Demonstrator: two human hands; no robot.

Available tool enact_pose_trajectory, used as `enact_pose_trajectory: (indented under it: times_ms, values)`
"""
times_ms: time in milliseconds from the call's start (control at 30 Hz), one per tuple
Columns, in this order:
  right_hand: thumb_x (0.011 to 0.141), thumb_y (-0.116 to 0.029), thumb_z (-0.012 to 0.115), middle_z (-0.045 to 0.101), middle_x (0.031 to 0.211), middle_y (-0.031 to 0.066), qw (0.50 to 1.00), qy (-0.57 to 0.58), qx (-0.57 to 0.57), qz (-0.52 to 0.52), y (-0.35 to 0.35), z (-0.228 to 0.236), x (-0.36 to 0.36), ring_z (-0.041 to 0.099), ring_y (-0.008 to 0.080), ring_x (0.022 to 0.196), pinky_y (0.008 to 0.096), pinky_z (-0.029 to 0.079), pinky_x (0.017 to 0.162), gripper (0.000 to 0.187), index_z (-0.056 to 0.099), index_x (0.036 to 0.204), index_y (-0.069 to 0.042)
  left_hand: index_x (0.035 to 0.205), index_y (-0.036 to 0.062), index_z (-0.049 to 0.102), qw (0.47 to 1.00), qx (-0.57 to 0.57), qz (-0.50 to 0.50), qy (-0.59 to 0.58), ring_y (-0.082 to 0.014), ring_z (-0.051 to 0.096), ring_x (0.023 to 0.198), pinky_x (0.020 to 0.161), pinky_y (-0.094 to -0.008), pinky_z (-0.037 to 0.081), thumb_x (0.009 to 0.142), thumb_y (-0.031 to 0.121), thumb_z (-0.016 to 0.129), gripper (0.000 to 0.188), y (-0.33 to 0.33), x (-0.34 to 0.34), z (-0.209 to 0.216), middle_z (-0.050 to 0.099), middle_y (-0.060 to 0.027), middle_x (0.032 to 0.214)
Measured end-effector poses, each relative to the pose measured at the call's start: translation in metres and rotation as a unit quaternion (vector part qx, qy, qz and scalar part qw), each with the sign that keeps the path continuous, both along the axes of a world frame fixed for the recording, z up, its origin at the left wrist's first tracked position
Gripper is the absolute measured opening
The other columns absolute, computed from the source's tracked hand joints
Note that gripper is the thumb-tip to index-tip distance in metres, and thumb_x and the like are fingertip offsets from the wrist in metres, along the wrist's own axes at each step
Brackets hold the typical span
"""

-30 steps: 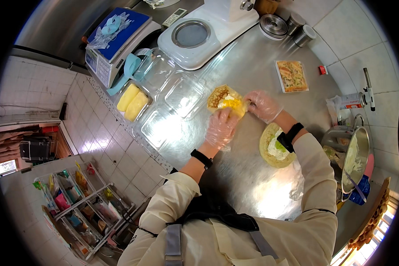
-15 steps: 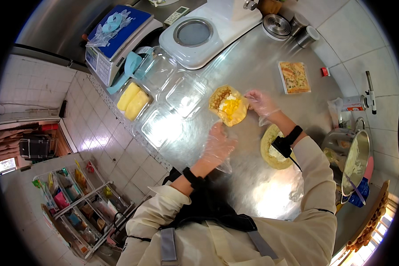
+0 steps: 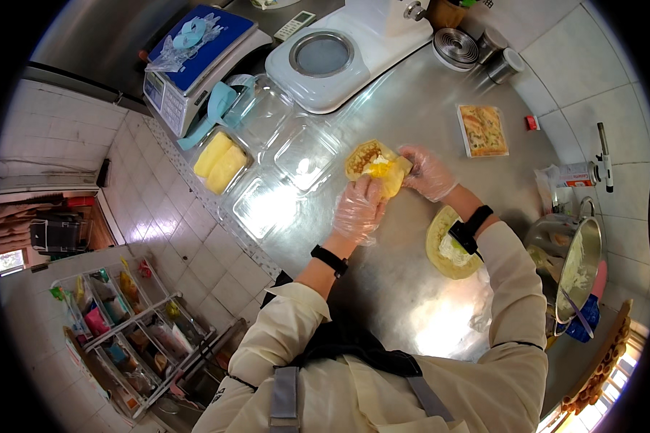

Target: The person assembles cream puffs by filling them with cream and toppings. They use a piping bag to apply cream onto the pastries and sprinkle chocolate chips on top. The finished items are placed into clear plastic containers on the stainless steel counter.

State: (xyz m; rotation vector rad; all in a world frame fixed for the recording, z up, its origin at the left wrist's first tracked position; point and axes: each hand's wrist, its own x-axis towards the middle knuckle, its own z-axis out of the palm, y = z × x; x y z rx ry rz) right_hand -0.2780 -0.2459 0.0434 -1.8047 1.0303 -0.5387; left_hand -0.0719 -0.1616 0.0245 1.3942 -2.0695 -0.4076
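A thin yellow pancake lies on the steel table, with white cream and yellow fruit pieces in its middle. My gloved right hand pinches the pancake's right edge, which is folded partly over the filling. At its near edge, the fingers of my gloved left hand are closed on the pancake too. Both gloves are clear plastic. Close to my right wrist, a second pancake carries a white cream spread, partly covered by my forearm and the black wrist device.
Clear plastic boxes stand left of the pancake, one holding two yellow rolls. Behind are a blue-topped scale and a white mixer. A packed flat pastry lies far right; a steel bowl tilts at the right edge.
My left hand has moved up and right to the pancake's near edge and closed on it. The pancake's right side is now folded further over the filling.
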Motion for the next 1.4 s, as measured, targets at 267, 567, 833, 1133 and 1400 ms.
enact_pose_trajectory:
  times_ms: [267, 567, 833, 1133, 1400]
  values:
    - [0.074, -0.011, 0.076, 0.059, 0.095, 0.0029, 0.991, -0.030, 0.093, -0.089, -0.011, 0.004, 0.014, 0.053, 0.0089, 0.075, 0.0247, 0.047, 0.067, 0.043, 0.056, 0.111, -0.002, 0.122, 0.0064, 0.046, 0.995, 0.003, 0.085, 0.056, -0.0346, 0.050, 0.102, 0.084, -0.0425, 0.045, 0.079, 0.020, 0.063, 0.048, -0.015, 0.006, 0.027, 0.049, -0.0175, 0.114]
    - [0.075, -0.008, 0.074, 0.057, 0.099, 0.0056, 0.991, 0.086, 0.106, -0.009, -0.029, 0.001, 0.010, 0.057, 0.0125, 0.086, 0.0246, 0.047, 0.074, 0.035, 0.062, 0.108, -0.002, 0.120, 0.0077, 0.052, 0.999, 0.031, -0.008, 0.007, -0.0326, 0.054, 0.100, 0.084, -0.0414, 0.045, 0.074, 0.011, 0.067, 0.048, -0.029, 0.001, 0.021, 0.055, -0.0146, 0.112]
    - [0.066, -0.016, 0.077, 0.055, 0.118, 0.0107, 0.948, 0.199, -0.248, 0.015, -0.022, 0.037, 0.024, 0.053, 0.0278, 0.108, 0.0386, 0.042, 0.094, 0.062, 0.054, 0.124, -0.012, 0.109, 0.0033, 0.061, 0.974, 0.073, 0.095, 0.195, -0.0351, 0.058, 0.093, 0.085, -0.0400, 0.046, 0.076, 0.014, 0.067, 0.035, -0.033, 0.004, -0.003, 0.061, -0.0180, 0.106]
    - [0.068, -0.017, 0.073, 0.058, 0.116, 0.0080, 0.937, 0.154, -0.263, 0.170, -0.029, 0.020, 0.030, 0.051, 0.0277, 0.112, 0.0404, 0.042, 0.091, 0.049, 0.057, 0.114, -0.013, 0.138, 0.0085, 0.036, 0.993, 0.021, 0.027, 0.114, -0.0389, 0.043, 0.118, 0.094, -0.0411, 0.041, 0.082, 0.017, 0.062, 0.063, -0.015, 0.008, 0.032, 0.044, -0.0230, 0.131]
    - [0.061, -0.011, 0.077, 0.060, 0.111, 0.0122, 0.953, 0.107, -0.253, 0.130, -0.031, 0.022, 0.043, 0.055, 0.0326, 0.104, 0.0395, 0.045, 0.091, 0.058, 0.057, 0.115, -0.009, 0.146, 0.0021, -0.001, 0.750, 0.436, 0.060, 0.493, -0.0278, 0.030, 0.131, 0.104, -0.0341, 0.031, 0.082, 0.003, 0.056, 0.085, 0.030, 0.035, 0.014, 0.024, -0.0164, 0.145]
